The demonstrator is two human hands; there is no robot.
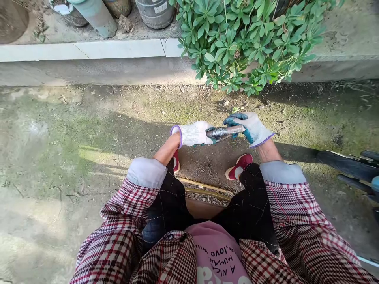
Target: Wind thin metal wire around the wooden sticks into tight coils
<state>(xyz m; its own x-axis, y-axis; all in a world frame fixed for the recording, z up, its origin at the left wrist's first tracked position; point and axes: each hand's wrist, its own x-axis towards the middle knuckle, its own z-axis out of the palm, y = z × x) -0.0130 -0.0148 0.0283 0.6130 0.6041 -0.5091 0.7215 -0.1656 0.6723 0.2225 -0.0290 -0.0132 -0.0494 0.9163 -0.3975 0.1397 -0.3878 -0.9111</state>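
Observation:
Both of my hands wear white work gloves with teal palms. My left hand (194, 133) is closed round one end of a short stick wound with shiny grey wire (220, 132). My right hand (251, 127) grips the stick's other end, fingers curled over it. I hold the stick level between my knees, above bare dirt. I am seated, with plaid sleeves, black trousers and red shoes (239, 167) in view.
A leafy green shrub (245, 39) hangs over a low concrete ledge (89, 49) ahead. Buckets and a pipe (97, 17) stand behind the ledge. A dark tool or cart part (349, 165) lies at the right. Mossy concrete spreads to the left.

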